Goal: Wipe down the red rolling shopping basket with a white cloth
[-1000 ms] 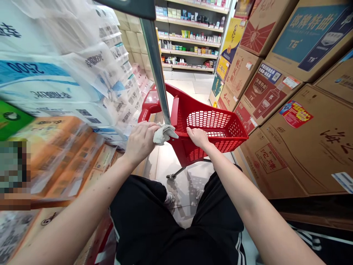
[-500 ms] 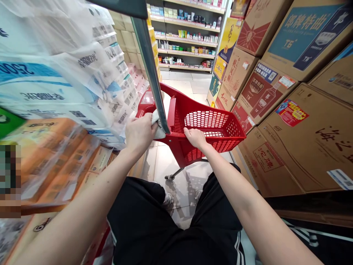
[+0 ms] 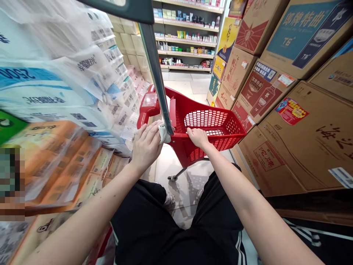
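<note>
At the perforated red plastic cart (image 3: 184, 151), the left hand (image 3: 147, 145), fingers nearly straight, holds crumpled cloth (image 3: 164, 134) against a metal pole (image 3: 155, 66) as the right hand (image 3: 198, 138) grips the rim (image 3: 227, 136).

Bright light whitens floor tiles (image 3: 202, 87) past the red shopping cart (image 3: 180, 147), patchy shadow (image 3: 190, 187) beneath it; leftmost tissue packs (image 3: 35, 110) stretch, blurred.

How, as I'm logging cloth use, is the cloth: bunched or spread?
Bunched: the cloth shows crumpled against the pole; what the left hand covers is hidden.
</note>
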`<state>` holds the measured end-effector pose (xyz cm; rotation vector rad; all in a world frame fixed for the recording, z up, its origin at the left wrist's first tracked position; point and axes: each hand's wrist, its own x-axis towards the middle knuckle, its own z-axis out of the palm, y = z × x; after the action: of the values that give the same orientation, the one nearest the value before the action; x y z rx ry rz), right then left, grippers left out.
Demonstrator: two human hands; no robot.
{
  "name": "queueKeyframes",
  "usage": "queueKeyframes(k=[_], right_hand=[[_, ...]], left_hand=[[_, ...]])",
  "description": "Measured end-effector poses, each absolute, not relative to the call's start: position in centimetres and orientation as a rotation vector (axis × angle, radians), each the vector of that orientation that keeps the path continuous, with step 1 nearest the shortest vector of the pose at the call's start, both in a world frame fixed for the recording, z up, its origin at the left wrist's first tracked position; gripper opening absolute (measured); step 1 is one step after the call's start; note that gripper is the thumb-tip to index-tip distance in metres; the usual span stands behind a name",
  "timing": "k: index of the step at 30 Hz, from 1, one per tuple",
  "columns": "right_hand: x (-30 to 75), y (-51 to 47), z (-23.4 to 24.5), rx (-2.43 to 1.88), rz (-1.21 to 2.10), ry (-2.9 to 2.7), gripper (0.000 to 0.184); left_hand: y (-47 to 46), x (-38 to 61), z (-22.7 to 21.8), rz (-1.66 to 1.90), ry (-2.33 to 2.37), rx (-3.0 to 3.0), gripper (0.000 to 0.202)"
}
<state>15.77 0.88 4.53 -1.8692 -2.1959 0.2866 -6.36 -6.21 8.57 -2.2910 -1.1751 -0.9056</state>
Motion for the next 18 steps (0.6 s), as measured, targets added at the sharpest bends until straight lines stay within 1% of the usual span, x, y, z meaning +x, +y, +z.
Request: queueKeyframes(k=[5, 9, 12, 18], right_hand=[[16.0, 0.7, 4.7, -1.899, 0.267, -2.193, 0.066], [16.0, 0.7, 4.7, -1.898, 0.271, -2.196, 0.067], [16.0, 0.7, 4.8, -1.898, 0.285, -2.203, 0.067], [16.0, 0.7, 4.8, -1.9, 0.305, -2.187, 0.069]], left_hand=[[-6.5, -6.0, 7.8, -0.876, -1.162, -2.258, 0.035], [-5.8, -6.4, 7.5, -0.823, -1.202, -2.228, 0.025], [-5.0, -6.9, 7.9, -0.76, -1.189, -2.251, 0.02], [-4.3, -6.5, 9.0, -0.651, -1.259, -2.228, 0.018]])
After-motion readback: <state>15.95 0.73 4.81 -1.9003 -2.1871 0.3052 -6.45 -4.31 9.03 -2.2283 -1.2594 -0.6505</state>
